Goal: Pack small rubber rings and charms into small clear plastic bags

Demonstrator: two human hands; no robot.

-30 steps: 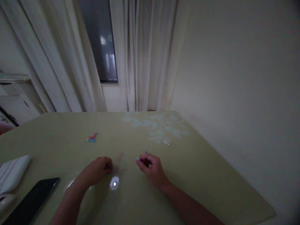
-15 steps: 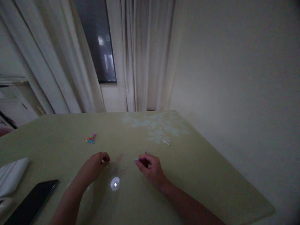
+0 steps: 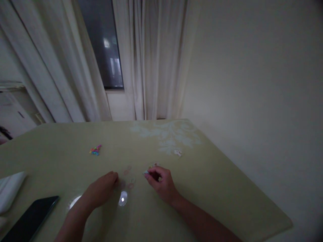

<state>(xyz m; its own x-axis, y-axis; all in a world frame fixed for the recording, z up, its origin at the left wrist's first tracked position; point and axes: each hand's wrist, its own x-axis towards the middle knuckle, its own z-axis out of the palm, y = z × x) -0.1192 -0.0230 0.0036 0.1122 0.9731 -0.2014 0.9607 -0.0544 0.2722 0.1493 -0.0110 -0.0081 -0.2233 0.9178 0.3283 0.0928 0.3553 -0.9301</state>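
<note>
My right hand (image 3: 161, 185) pinches a small pale piece (image 3: 146, 172) between thumb and fingertips, a little above the table. Too little of the piece shows to tell its kind. Just beyond those fingers lie several small rings (image 3: 155, 164). My left hand (image 3: 102, 190) is closed with its fingertips low at the table, and anything in them is hidden. Between the hands lie thin pinkish rings (image 3: 131, 185) and a pale ring (image 3: 133, 180). More faint pinkish rings (image 3: 126, 172) lie farther back.
On the pale green table (image 3: 214, 188) are a heap of small colourful pieces (image 3: 95, 150) and small white pieces (image 3: 178, 153). A black tablet or phone (image 3: 31, 218) and a white object (image 3: 11, 191) lie at left. A bright glare spot (image 3: 122, 199) is near my left hand.
My left hand has moved slightly down, and its fingers have turned under and closed more. My right hand keeps its pinch on the pale piece, nearly still. The view has shifted slightly.
</note>
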